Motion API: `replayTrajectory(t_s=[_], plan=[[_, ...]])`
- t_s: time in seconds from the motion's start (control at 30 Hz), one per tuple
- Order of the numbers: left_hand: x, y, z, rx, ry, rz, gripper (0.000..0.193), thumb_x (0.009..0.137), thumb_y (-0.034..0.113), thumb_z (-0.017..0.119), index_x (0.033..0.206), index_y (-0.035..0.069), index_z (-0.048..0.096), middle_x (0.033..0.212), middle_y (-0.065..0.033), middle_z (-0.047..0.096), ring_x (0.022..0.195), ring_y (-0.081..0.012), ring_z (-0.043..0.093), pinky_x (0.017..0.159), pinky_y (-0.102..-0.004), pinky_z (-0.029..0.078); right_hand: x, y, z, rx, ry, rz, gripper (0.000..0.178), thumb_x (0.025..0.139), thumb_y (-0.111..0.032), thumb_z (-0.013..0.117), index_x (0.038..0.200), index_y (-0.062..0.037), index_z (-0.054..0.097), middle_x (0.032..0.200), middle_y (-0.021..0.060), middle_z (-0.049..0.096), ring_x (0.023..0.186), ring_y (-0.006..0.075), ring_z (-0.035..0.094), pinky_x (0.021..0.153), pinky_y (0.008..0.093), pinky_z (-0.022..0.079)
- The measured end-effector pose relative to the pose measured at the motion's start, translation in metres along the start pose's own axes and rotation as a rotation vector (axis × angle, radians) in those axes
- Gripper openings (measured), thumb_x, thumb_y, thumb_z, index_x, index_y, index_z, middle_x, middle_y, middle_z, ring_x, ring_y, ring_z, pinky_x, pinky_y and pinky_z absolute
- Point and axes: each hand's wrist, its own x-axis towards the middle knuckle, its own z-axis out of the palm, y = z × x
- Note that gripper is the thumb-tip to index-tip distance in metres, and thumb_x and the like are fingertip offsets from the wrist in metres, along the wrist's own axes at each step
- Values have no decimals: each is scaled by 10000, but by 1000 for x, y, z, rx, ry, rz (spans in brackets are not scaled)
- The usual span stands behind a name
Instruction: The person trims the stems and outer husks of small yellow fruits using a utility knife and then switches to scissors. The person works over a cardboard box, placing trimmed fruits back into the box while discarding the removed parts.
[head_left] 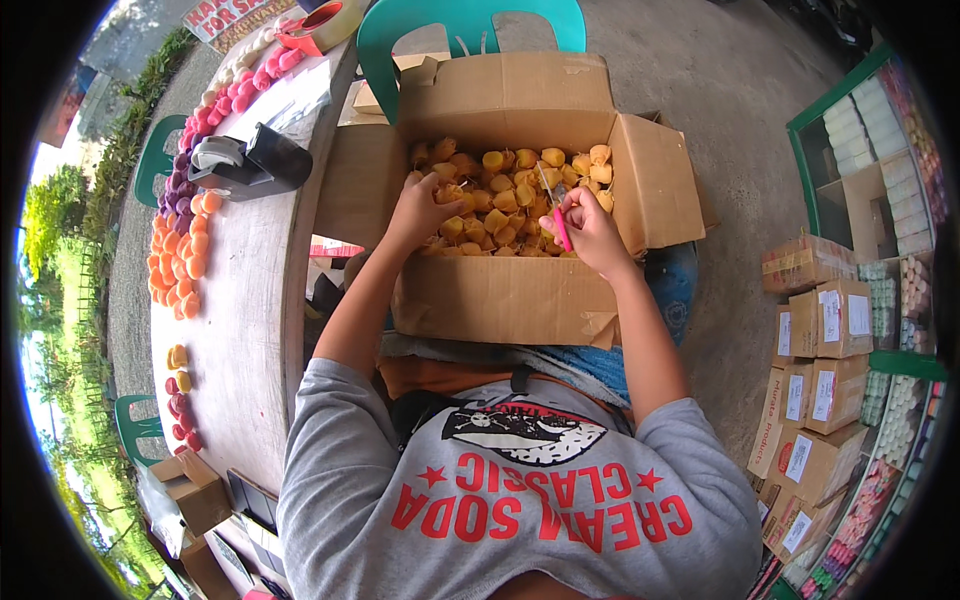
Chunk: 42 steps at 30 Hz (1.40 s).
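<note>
An open cardboard box (500, 295) stands before me, its flaps folded outward. Inside lie many small yellow-orange bud-shaped pieces (497, 200); their exact kind is unclear. My left hand (425, 212) reaches over the box's left side among the pieces. Its thumb and forefinger are apart, and the other fingertips are partly hidden. On the right, my right hand (588, 228) is closed on a pair of scissors (563, 230) with pink handles. The scissors' blades point away from me over the pieces.
A long table (255, 290) on the left bears a black tape dispenser (262, 160), tape rolls (325, 28) and rows of coloured pieces (180, 260). A green chair (470, 22) is beyond the box. Stacked cartons (815, 390) and a green-framed shelf (850, 185) stand to the right.
</note>
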Motion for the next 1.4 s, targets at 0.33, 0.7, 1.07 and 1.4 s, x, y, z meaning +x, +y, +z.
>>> replayTrajectory(t_s=[0.33,0.7,1.07,1.4], plan=[[-9,70,24,-983,-155,32,442,798,144,750,1176,34,548,978,-16,587,898,-83,568,800,-230,465,-5,-15,13,-349,-38,-83,411,792,-264,759,861,-63,408,583,10,504,505,73,443,474,241,342],[-16,78,21,-1603,-451,-123,347,880,207,621,1188,113,492,1112,-26,545,804,-92,513,710,-243,447,-4,-12,4,140,-171,63,332,820,-190,735,882,-101,422,645,-46,505,549,33,457,481,192,339],[-12,77,13,-1627,-794,-69,385,821,222,619,1166,112,490,1160,-21,510,774,-92,496,723,-235,426,-3,-15,-5,287,-308,105,409,832,-317,714,1006,-89,423,691,-20,522,581,64,514,537,201,390],[-11,78,17,-1677,-813,-57,425,828,215,639,1208,90,498,1103,-11,544,831,-91,512,763,-226,416,0,-8,3,444,-264,50,381,833,-266,721,913,-112,382,688,-7,507,547,88,506,495,212,370]])
